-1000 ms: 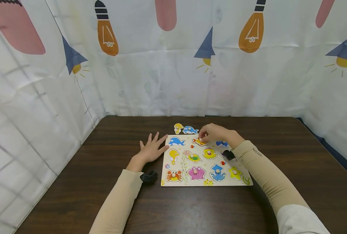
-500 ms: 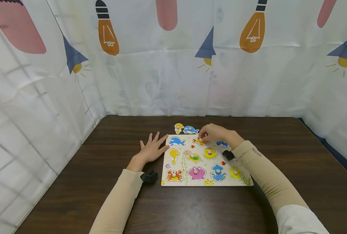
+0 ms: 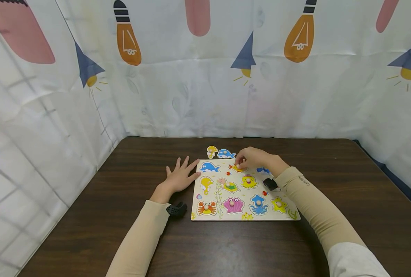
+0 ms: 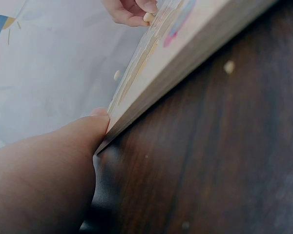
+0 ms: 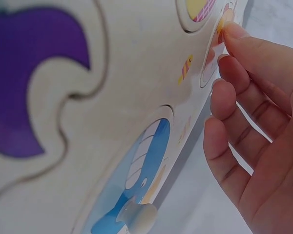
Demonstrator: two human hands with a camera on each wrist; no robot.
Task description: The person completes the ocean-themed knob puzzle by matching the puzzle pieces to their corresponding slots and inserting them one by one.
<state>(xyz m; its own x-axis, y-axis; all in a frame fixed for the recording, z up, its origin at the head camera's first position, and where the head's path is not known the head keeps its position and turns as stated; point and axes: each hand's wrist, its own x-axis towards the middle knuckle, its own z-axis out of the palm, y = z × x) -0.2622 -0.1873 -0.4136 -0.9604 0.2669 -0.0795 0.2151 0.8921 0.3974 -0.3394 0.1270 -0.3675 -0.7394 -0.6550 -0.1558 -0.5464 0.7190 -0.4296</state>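
Note:
A wooden knob puzzle board (image 3: 213, 216) with sea-animal shapes lies on the brown table. My right hand (image 3: 255, 157) pinches the small knob of an orange-yellow fish piece (image 3: 240, 169) in the board's top row; the fingertips cover part of the fish. My left hand (image 3: 179, 179) lies spread beside the board, thumb and index finger touching its left edge. In the left wrist view, the left thumb (image 4: 90, 127) meets the board's side. The right wrist view shows a blue fish-like piece (image 5: 154, 146) with its knob, below the curled right fingers.
Behind the board lie a loose blue whale piece (image 3: 226, 154) and a yellow seahorse piece (image 3: 211, 151). Crab (image 3: 207, 208), shell (image 3: 233, 205), squid (image 3: 258, 205) and starfish (image 3: 278, 205) pieces sit in the front row. A printed white curtain (image 3: 191, 100) hangs behind the table (image 3: 226, 246).
Almost nothing moves. The right hand stays at the fish piece and the left hand stays at the board's left edge; the head view shifts very slightly.

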